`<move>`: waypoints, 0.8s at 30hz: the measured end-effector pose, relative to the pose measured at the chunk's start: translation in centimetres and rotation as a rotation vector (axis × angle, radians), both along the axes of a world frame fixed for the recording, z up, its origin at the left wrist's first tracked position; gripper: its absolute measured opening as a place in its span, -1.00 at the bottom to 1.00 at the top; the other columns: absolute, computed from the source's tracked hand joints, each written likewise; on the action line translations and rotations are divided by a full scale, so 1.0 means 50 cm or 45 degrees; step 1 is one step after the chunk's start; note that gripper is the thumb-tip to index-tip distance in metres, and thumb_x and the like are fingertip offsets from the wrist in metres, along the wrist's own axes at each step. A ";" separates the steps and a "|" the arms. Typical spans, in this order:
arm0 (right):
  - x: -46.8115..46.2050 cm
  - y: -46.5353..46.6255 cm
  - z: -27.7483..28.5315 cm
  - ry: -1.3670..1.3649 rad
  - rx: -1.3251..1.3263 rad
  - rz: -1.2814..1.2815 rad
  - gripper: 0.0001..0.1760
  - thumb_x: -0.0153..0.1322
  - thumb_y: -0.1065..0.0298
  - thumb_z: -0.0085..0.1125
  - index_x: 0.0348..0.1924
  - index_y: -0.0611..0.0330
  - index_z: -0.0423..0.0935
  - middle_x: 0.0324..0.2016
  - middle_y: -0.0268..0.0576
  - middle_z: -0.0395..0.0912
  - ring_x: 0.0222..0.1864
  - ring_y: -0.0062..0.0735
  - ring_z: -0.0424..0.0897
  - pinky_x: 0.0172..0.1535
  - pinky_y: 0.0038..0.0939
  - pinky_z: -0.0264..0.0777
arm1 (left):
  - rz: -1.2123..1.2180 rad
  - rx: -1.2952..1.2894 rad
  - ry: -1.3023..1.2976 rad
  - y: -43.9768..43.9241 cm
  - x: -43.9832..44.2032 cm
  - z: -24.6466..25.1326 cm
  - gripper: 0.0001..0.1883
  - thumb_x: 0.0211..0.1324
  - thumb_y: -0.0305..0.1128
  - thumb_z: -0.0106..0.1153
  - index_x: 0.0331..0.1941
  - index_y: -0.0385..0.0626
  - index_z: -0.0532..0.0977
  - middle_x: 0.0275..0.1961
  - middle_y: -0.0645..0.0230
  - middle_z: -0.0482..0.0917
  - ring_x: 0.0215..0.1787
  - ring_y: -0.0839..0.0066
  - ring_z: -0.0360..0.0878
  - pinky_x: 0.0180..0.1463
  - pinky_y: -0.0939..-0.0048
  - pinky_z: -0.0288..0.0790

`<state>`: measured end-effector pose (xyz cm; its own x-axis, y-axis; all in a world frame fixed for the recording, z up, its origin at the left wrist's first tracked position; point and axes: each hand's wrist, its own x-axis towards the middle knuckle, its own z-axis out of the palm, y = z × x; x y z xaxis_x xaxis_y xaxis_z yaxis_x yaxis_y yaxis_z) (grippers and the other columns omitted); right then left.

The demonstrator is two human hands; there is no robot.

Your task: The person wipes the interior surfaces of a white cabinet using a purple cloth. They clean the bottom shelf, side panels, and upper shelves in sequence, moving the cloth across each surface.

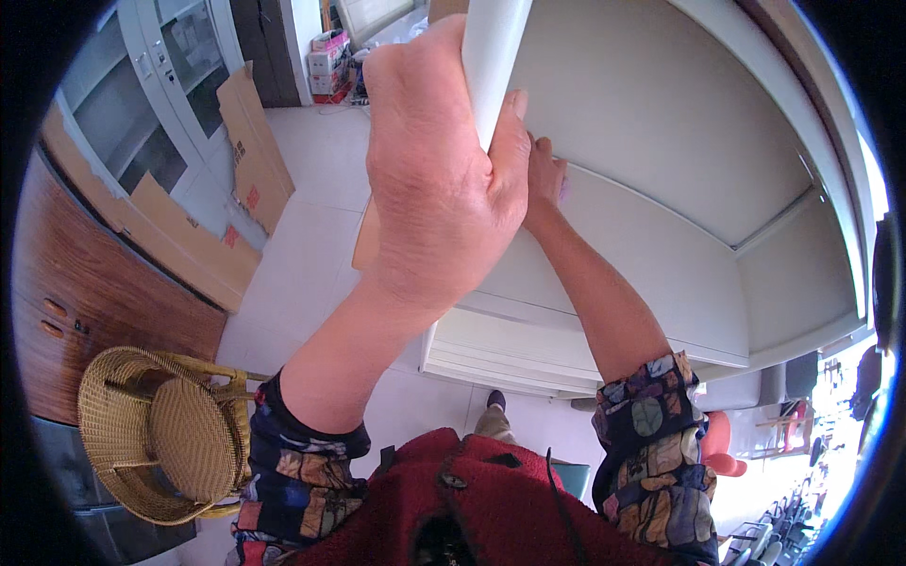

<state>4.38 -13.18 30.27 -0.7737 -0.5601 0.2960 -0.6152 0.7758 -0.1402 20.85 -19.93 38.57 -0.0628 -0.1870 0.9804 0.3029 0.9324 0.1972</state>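
Observation:
My left hand (442,163) is raised close to the camera, wrapped around the white edge or post (495,64) of a pale cabinet. Lower and farther off, my right hand (548,173) rests at a pale shelf (651,255) inside that cabinet. A bit of something pinkish-purple shows beside its fingers; most of it is hidden, perhaps a cloth. Behind the shelf stands the cabinet's grey back panel (658,120). Under the shelf, a white ledged part (517,347) of the cabinet reaches down near the floor.
At the left are a wicker chair (195,439), a brown wooden cabinet (120,304), flattened cardboard (251,156) and a glass-door cabinet (134,106). Small boxes (329,64) are stacked by the far doorway. A red object (718,442) is at the lower right.

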 end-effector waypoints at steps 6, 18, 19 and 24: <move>0.055 0.060 -0.013 -0.014 0.062 0.097 -0.64 0.41 -0.05 0.32 0.00 -0.18 0.75 0.03 -0.22 0.53 0.17 -0.09 0.46 0.11 0.13 0.36 | 0.066 0.033 -0.056 0.011 -0.028 -0.016 -0.51 0.23 -0.47 0.40 0.16 -0.34 0.41 -0.08 0.12 0.46 -0.13 0.19 0.54 -0.06 0.19 0.45; 0.207 0.175 -0.023 0.033 -0.099 0.502 -0.66 0.29 0.07 0.41 -0.08 -0.15 0.77 -0.05 -0.21 0.53 0.06 -0.09 0.47 0.01 0.08 0.37 | 0.033 0.041 0.031 0.007 -0.015 -0.016 -0.61 0.23 -0.44 0.44 0.05 -0.28 0.49 -0.13 0.21 0.48 -0.17 0.25 0.55 -0.08 0.20 0.45; 0.197 0.164 -0.023 0.060 -0.095 0.483 -0.66 0.29 0.07 0.41 -0.08 -0.15 0.77 -0.05 -0.21 0.53 0.07 -0.09 0.47 0.01 0.08 0.38 | 0.037 0.055 0.010 0.006 -0.013 -0.017 -0.62 0.23 -0.44 0.45 0.04 -0.28 0.50 -0.13 0.21 0.49 -0.16 0.25 0.56 -0.07 0.21 0.45; 0.119 0.082 -0.014 0.027 0.065 0.250 -0.63 0.36 0.04 0.36 0.01 -0.15 0.74 0.01 -0.21 0.52 0.11 -0.11 0.47 0.06 0.14 0.40 | 0.061 -0.013 0.069 -0.002 -0.010 -0.016 -0.63 0.23 -0.40 0.48 0.00 -0.28 0.53 -0.14 0.20 0.55 -0.14 0.26 0.59 -0.05 0.25 0.46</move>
<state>10.33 -9.10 29.57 -0.6420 -0.7145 0.2780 -0.7579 0.6462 -0.0893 20.33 -20.05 37.79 -0.0007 -0.1786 0.9839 0.2681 0.9479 0.1722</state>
